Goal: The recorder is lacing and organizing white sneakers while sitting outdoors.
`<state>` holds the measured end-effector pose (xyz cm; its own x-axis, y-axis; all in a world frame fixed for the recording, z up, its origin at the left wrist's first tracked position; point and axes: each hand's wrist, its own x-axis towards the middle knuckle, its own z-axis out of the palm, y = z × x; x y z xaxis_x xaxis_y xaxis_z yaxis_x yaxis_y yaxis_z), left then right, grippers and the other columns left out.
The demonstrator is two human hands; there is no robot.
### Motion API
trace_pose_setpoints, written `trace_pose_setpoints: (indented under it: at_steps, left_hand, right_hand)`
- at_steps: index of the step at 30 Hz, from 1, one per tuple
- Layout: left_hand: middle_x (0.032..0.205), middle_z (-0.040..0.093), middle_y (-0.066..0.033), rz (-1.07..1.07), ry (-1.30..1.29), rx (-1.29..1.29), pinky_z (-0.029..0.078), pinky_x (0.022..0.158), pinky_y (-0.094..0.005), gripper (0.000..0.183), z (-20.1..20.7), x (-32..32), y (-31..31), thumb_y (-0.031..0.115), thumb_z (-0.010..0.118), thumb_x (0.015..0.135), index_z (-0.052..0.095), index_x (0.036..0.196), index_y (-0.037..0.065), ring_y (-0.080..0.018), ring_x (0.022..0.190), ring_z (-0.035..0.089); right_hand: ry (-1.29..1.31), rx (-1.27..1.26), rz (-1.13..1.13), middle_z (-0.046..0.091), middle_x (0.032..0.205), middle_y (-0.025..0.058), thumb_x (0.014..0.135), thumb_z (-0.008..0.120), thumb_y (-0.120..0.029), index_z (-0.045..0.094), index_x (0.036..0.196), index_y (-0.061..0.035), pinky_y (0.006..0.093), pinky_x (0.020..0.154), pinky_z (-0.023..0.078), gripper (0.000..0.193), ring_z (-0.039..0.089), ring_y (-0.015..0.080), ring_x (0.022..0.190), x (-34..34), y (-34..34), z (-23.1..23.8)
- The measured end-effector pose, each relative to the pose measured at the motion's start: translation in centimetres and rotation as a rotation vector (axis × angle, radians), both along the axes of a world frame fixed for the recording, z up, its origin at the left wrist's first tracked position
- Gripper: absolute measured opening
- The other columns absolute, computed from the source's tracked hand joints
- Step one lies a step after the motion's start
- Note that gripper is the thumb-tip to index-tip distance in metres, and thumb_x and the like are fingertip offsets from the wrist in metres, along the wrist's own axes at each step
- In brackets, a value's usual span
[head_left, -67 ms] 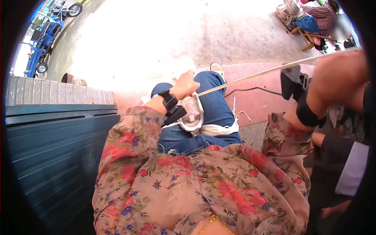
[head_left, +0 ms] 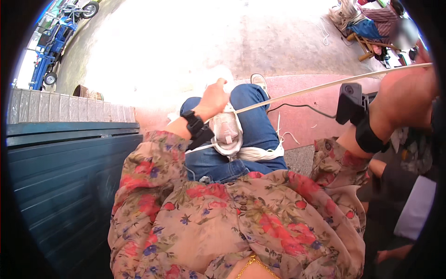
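Shoe: light by the look, soft mesh with a stiffer pale edge; likely best gripped by that edge. Lying on jeans, between the thighs.
Cord: thin, pliant, probably strong; stretched from shoe toward 2–3 o'clock; best pinched near shoe.
Left hand: curled at shoe's far end, shoe toward 5 o'clock; cannot tell if clamped.
Right hand: well apart from left, at cord's outer end, shoe near 9 o'clock; fingers unclear, cannot tell hold.
Bundle: pale, slack, at shoe's 4 o'clock.
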<state>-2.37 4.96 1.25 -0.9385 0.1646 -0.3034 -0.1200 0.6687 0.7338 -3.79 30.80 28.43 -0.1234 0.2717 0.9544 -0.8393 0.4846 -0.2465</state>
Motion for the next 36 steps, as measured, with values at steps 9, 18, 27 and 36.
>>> trace_pose_setpoints:
  at_steps: [9,18,27,36]
  left_hand:
    - [0.067,0.056,-0.0078,0.021,-0.251,0.126,0.041,0.039,-0.0246,0.041,1.2,3.1,-5.2,0.006,0.050,0.076,0.043,0.116,-0.004,-0.0099,0.044,0.049]
    - [0.064,0.053,-0.0033,0.260,-0.436,0.414,0.036,0.041,-0.0191,0.037,1.4,4.2,-5.9,0.006,0.053,0.077,0.045,0.113,0.000,-0.0063,0.046,0.044]
    - [0.065,0.052,-0.0028,0.374,-0.498,0.495,0.035,0.040,-0.0177,0.036,0.4,5.2,-5.6,0.006,0.052,0.079,0.045,0.113,0.001,-0.0061,0.047,0.045]
    - [0.065,0.052,-0.0037,0.419,-0.484,0.564,0.030,0.037,-0.0189,0.029,0.7,5.1,-6.3,0.010,0.051,0.080,0.047,0.108,0.002,-0.0055,0.043,0.041]
  right_hand:
    - [-1.316,-0.369,0.838,0.041,0.060,-0.0053,0.088,0.047,-0.018,0.049,0.074,-0.0106,0.0178,0.041,0.028,0.016,0.036,0.0027,0.049,-0.2,-4.8,-13.0]
    - [-2.086,-0.096,0.991,0.054,0.058,0.0006,0.081,0.052,-0.014,0.061,0.096,-0.0023,0.0199,0.034,0.031,0.021,0.041,0.0052,0.039,6.9,-12.5,-27.8]
    - [-1.591,0.823,0.555,0.058,0.068,0.0196,0.080,0.045,-0.010,0.054,0.085,0.0015,0.0393,0.062,0.047,0.015,0.059,0.0336,0.067,7.0,-15.7,-30.5]
    - [-1.719,-0.423,1.373,0.037,0.057,-0.0078,0.087,0.048,-0.021,0.049,0.072,-0.0128,0.0190,0.043,0.027,0.017,0.032,0.0038,0.047,3.9,-6.7,-18.0]
